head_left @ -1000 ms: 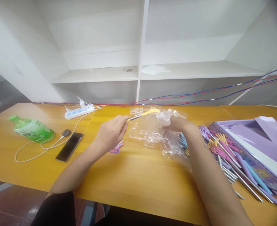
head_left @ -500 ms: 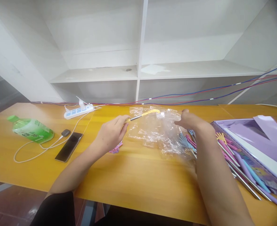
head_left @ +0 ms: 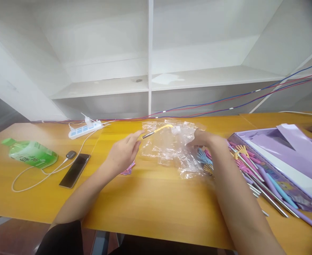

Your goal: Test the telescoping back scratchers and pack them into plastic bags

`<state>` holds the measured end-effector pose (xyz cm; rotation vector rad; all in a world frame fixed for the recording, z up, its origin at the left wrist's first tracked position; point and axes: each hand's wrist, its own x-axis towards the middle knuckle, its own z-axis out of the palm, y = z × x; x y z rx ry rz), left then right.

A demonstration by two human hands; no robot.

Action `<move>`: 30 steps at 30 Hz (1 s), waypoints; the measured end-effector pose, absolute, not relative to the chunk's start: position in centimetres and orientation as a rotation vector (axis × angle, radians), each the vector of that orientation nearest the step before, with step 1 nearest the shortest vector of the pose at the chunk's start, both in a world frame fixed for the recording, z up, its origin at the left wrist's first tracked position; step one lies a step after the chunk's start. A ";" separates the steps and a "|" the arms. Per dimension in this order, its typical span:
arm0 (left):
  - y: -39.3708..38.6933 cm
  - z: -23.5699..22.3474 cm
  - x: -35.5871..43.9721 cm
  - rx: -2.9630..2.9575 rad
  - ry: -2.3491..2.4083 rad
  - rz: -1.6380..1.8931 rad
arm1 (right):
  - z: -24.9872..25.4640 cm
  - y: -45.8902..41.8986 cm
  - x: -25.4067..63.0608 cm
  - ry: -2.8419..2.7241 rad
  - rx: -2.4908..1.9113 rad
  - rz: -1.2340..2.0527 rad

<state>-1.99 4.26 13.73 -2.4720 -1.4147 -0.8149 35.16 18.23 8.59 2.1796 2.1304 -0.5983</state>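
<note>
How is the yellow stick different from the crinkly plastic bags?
The yellow stick is coloured, with a silver section, while the plastic bags are see-through. The stick is long and thin with a curved end; the bags spread out wide and wrinkled. The left hand holds the stick, but the bags lie on the table. Both have shiny parts.

Slanted yellow-and-silver stick over clear bags
</note>
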 end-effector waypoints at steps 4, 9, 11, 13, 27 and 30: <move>4.3 13.7 -1.9 -2.486 -1.473 -0.817 | 9.8 17.9 35.5 2.053 2.238 -0.642; 4.0 14.0 -2.0 -2.583 -1.429 -0.861 | 13.0 15.9 37.9 2.159 2.291 -0.791; 4.0 14.0 -2.1 -2.614 -1.408 -0.873 | 14.3 14.6 38.7 2.324 2.295 -0.954; 4.1 13.8 -2.0 -2.649 -1.452 -0.942 | 15.5 13.4 39.0 2.541 2.249 -1.207; 4.0 14.4 5.3 -3.169 -1.874 -1.568 | 17.9 8.4 26.9 3.347 1.520 -1.990; 4.2 14.7 5.4 -3.210 -1.984 -1.813 | 17.2 9.1 25.2 3.363 1.484 -2.251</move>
